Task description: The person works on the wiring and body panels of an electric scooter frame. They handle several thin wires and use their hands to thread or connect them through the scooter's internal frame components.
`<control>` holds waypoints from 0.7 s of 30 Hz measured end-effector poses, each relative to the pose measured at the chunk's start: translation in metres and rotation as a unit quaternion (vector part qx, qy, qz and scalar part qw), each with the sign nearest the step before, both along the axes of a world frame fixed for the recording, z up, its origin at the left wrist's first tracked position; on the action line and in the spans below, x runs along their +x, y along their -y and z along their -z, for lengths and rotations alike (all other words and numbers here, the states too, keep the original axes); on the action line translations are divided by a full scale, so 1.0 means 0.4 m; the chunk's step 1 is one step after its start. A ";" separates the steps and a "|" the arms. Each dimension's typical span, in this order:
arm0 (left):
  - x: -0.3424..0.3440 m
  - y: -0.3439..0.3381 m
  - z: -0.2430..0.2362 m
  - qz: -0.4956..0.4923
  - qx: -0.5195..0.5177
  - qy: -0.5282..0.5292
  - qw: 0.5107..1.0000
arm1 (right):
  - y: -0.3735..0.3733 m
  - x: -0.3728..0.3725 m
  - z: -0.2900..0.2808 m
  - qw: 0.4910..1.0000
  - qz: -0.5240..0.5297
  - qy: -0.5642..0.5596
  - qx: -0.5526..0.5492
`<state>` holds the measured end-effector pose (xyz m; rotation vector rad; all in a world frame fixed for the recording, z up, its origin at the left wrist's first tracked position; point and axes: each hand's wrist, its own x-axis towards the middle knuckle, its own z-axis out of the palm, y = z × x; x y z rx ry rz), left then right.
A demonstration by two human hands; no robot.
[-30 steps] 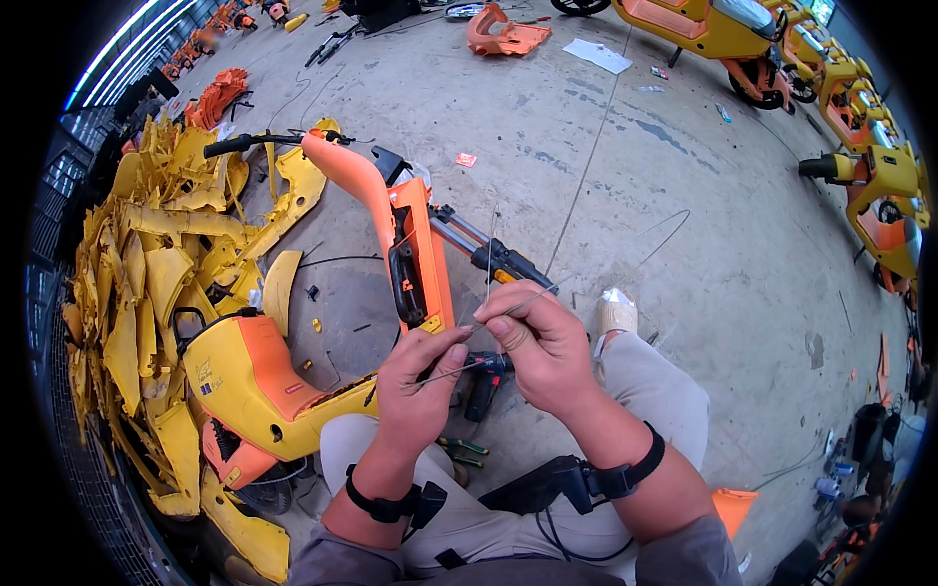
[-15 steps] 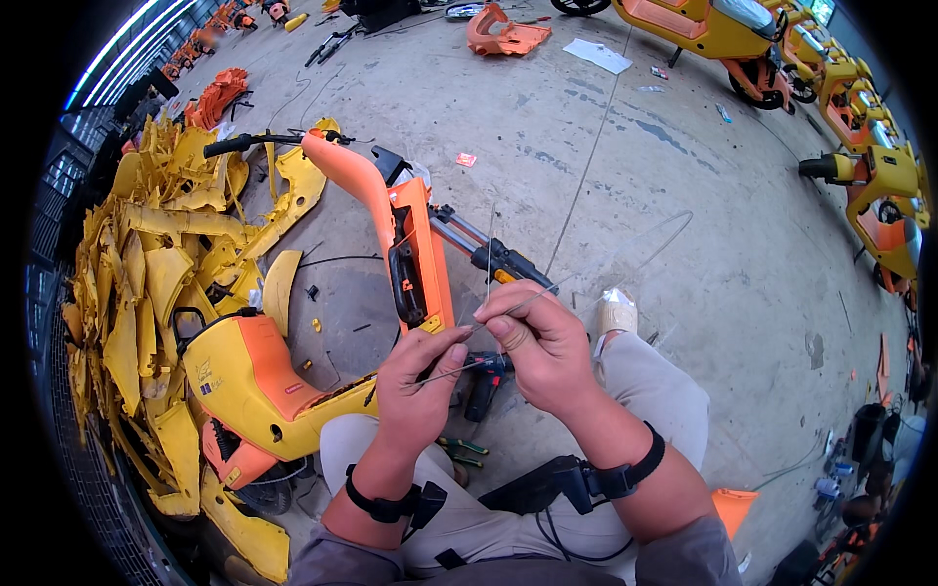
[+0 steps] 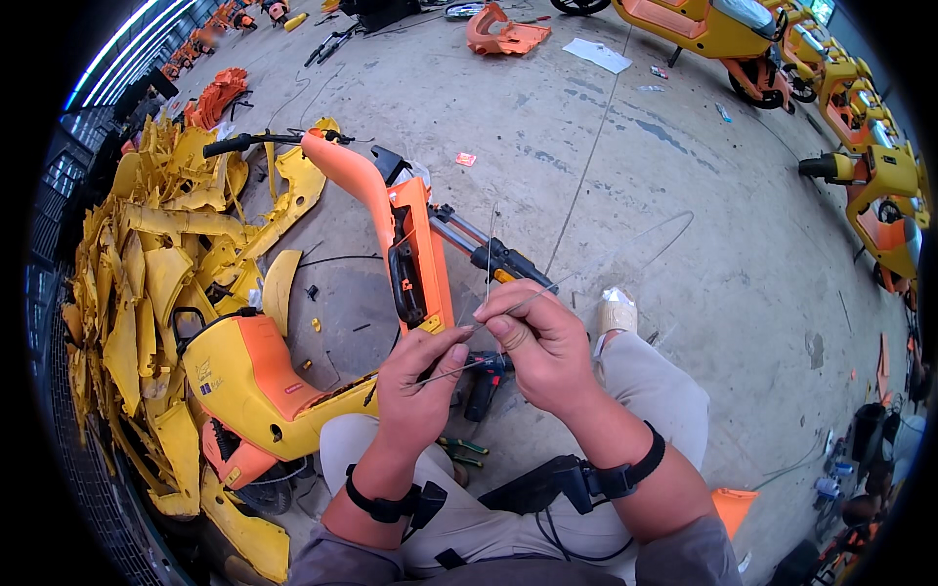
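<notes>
Pinched between my left hand [image 3: 415, 376] and my right hand [image 3: 539, 347] is a thin grey wire [image 3: 490, 249]. My fingertips nearly meet where strands of it cross. One strand stands up above my hands, and a long loop reaches out to the right over the floor. A short end pokes out below my left fingers. Both hands are closed on it. Just past them is the orange and yellow electric scooter [image 3: 249, 376], with its long orange front panel [image 3: 357, 181]. Below and between my hands lies a black power drill [image 3: 482, 393], partly hidden.
Broken yellow body panels [image 3: 161, 283] are heaped at the left. Green-handled pliers [image 3: 464, 448] lie by my left knee. An orange shell part [image 3: 508, 37] and white paper [image 3: 598, 56] lie farther off. Yellow scooters [image 3: 879, 200] line the right side.
</notes>
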<state>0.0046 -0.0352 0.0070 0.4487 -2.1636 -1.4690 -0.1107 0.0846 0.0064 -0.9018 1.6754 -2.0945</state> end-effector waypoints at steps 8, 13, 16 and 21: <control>-0.002 0.000 0.001 -0.008 -0.001 -0.005 1.000 | 0.002 0.000 0.001 1.000 -0.011 0.009 -0.001; -0.001 -0.002 -0.007 -0.008 -0.009 0.003 1.000 | 0.003 0.004 -0.008 0.999 -0.022 0.033 0.001; -0.005 -0.004 -0.005 -0.007 -0.014 -0.004 1.000 | 0.000 0.001 0.001 1.000 -0.009 0.023 -0.003; 0.001 -0.005 -0.008 -0.021 -0.007 0.017 1.000 | -0.002 -0.001 -0.001 0.999 -0.016 0.024 0.018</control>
